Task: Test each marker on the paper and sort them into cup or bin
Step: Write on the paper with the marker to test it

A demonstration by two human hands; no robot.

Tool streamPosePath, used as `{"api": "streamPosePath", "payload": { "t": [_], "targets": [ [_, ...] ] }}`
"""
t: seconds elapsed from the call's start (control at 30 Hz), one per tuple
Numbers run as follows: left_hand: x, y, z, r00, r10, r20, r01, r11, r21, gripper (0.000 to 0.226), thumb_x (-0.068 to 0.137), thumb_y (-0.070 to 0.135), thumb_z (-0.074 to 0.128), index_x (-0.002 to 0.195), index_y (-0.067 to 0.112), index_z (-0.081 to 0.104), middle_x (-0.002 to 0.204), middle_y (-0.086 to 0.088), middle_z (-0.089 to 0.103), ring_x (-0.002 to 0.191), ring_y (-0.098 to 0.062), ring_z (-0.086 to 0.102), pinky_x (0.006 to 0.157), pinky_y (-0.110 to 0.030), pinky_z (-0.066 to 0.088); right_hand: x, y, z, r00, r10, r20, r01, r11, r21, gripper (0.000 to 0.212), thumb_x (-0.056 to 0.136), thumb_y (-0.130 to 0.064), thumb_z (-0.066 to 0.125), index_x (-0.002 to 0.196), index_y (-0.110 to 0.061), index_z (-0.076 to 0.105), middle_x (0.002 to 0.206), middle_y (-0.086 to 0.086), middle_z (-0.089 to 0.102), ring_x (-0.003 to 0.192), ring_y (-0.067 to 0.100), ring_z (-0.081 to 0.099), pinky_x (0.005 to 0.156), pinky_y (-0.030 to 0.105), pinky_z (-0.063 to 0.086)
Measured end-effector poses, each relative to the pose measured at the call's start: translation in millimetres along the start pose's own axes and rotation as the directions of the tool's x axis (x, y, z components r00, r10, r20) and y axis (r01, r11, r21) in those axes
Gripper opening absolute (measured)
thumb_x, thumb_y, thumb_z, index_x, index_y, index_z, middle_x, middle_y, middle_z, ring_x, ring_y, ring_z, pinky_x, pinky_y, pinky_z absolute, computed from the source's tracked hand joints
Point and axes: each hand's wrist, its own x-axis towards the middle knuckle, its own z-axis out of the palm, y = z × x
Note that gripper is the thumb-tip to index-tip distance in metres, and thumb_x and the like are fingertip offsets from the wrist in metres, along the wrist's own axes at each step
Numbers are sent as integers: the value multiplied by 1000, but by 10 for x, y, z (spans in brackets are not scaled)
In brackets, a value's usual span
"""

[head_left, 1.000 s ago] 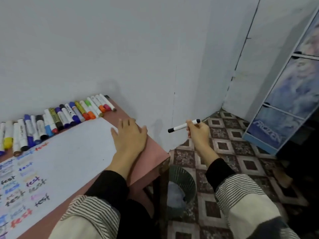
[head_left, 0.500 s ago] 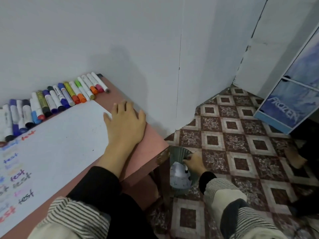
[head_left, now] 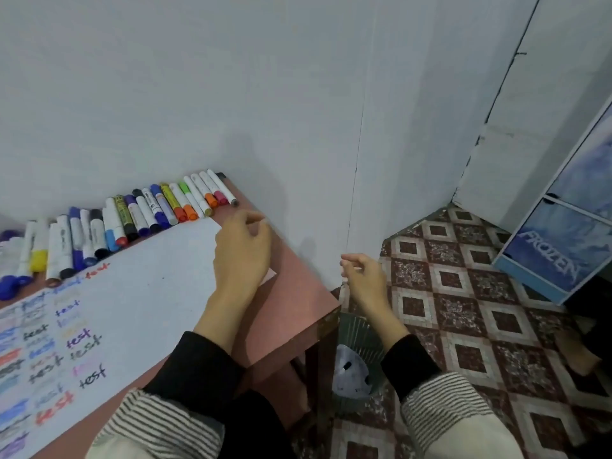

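The row of capped felt markers with white plastic barrels and coloured caps lies along the back edge of the pink-topped bench, against the grey wall, touching one another side by side. Each looks light, stiff and smooth, so it will likely roll if nudged and slip if pinched at the rounded cap end. The barrel's middle seems the best place to take hold, between thumb and two fingers, lifting straight up so that the neighbours stay put. The caps probably need a firm pull.

The long white sheet of paper covered with coloured "test" scribbles lies flat just in front of the row. It is thin and would shift under a pen stroke unless pressed down.

The left hand hovers over the far corner of the paper, near the right end of the row, with its fingers loosely curled and nothing in them; whether it touches the paper cannot be told. The right hand hangs in the air beyond the bench edge, above the green ribbed plastic waste bin on the tiled floor, fingers relaxed and slightly bent, holding nothing. The bin holds crumpled white paper. No cup is in view.
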Motion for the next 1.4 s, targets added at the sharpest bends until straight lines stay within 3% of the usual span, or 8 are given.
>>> {"api": "streamPosePath", "payload": {
  "t": [0.13, 0.3, 0.47, 0.63, 0.77, 0.9, 1.13, 1.4],
  "targets": [
    [58, -158, -390, 996, -87, 32, 87, 996, 4, 27, 98, 23, 47, 115, 14, 65, 121, 0, 62, 102, -9, 50, 85, -27, 36, -52, -800, 58, 984, -178, -20, 179, 984, 21, 19, 97, -15, 54, 107, -14, 70, 94, -5, 67, 88, 10, 61, 74, 15, 47],
    [130, -589, -1068, 993, -97, 60, 91, 991, 103, 25, 99, 14, 43, 112, 19, 64, 126, -1, 60, 108, -11, 52, 90, -25, 38, -152, -1511, 591, 951, -267, 156, 273, 962, -22, 18, 95, -16, 54, 97, -17, 72, 85, -12, 64, 79, -2, 58, 61, 1, 39],
    [115, -991, -1635, 996, -36, 87, 13, 967, 256, 27, 98, 7, 44, 108, 25, 62, 124, 3, 60, 116, -11, 52, 95, -26, 40, -161, -1719, 1229, 934, -270, 233, 314, 933, -178, 20, 94, -12, 50, 94, -11, 70, 93, -1, 64, 77, 12, 57, 64, 20, 43],
    [137, -1252, -1910, 949, 50, 310, -167, 916, 364, 24, 97, 28, 52, 119, 32, 60, 124, 18, 55, 115, -1, 49, 100, -26, 41, 67, -1786, 1578, 961, -271, 61, 277, 914, -296, 22, 96, -6, 43, 106, -6, 63, 106, 10, 55, 84, 19, 51, 69, 28, 40],
    [208, -1352, -1915, 935, 130, 329, -256, 891, 375, 25, 96, 39, 50, 119, 37, 58, 124, 24, 53, 118, 2, 43, 106, -31, 38, 272, -1795, 1709, 962, -269, -43, 237, 905, -353, 27, 96, 0, 41, 113, 1, 61, 117, 20, 53, 106, 32, 54, 81, 37, 48],
    [279, -1415, -1916, 926, 166, 339, -287, 893, 347, 25, 95, 41, 52, 119, 37, 58, 125, 22, 53, 119, 2, 42, 106, -30, 35, 405, -1739, 1852, 986, -152, 73, 168, 884, -436, 20, 90, -8, 57, 108, -1, 60, 109, 19, 54, 106, 31, 46, 85, 46, 50],
    [331, -1478, -1893, 921, 206, 331, -321, 882, 344, 25, 94, 42, 52, 117, 38, 59, 124, 24, 54, 118, 3, 41, 105, -28, 35, 457, -1684, 1921, 960, -228, 163, 280, 781, -559, 10, 90, -9, 58, 96, -2, 60, 94, 12, 50, 98, 26, 48, 72, 37, 49],
    [319, -1460, -1909, 951, 177, 256, -249, 924, 289, 22, 97, 30, 51, 116, 33, 62, 117, 19, 60, 106, 4, 52, 97, -22, 45, 436, -1664, 1844, 957, -290, -25, 251, 864, -436, 14, 92, 0, 52, 86, 2, 65, 90, 18, 62, 74, 27, 58, 56, 27, 41]
  ]
}}
